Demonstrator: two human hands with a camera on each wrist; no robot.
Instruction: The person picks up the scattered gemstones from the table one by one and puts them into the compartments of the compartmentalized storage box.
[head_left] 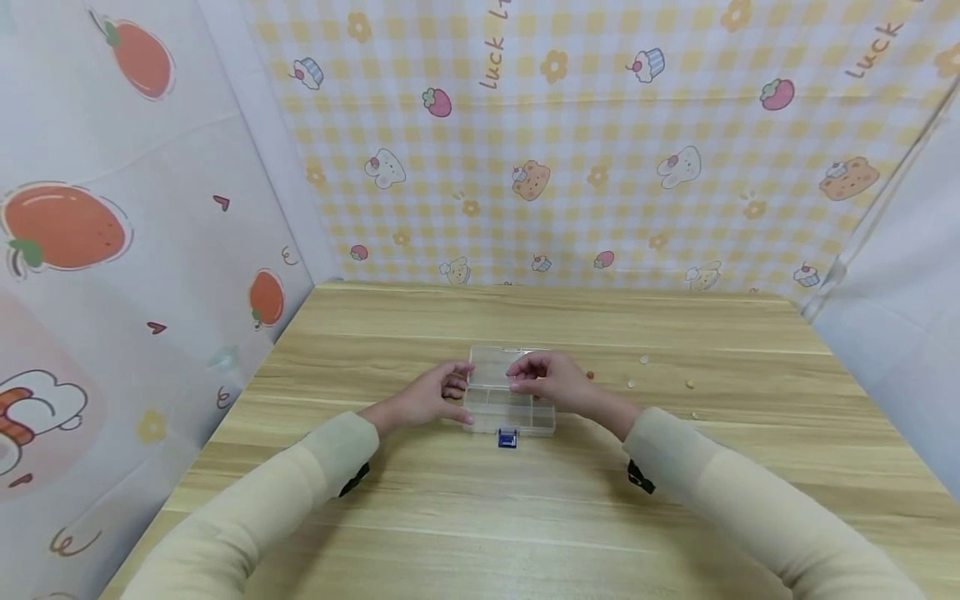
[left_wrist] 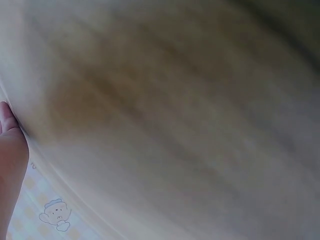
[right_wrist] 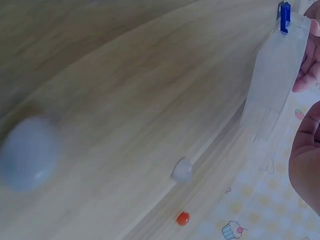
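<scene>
A clear plastic compartment box (head_left: 506,410) lies on the table with its lid (head_left: 491,363) raised at the back and a blue latch (head_left: 507,438) at the front. My left hand (head_left: 431,392) grips its left side, thumb by the front corner and fingers near the lid. Over the rear of the box, my right hand (head_left: 551,381) pinches what looks like a small greyish piece, mostly hidden by the fingertips. The right wrist view shows the box (right_wrist: 275,75) side-on, with the right hand (right_wrist: 306,155) at the edge. Only part of the left hand (left_wrist: 10,145) enters the left wrist view.
Several small bead-like pieces lie right of the box, among them an orange one (right_wrist: 183,218), a whitish one (right_wrist: 182,170), a pale rounded one (right_wrist: 31,154) and a yellowish one (head_left: 690,384). Patterned cloth (head_left: 570,167) hangs behind the wooden table (head_left: 450,525).
</scene>
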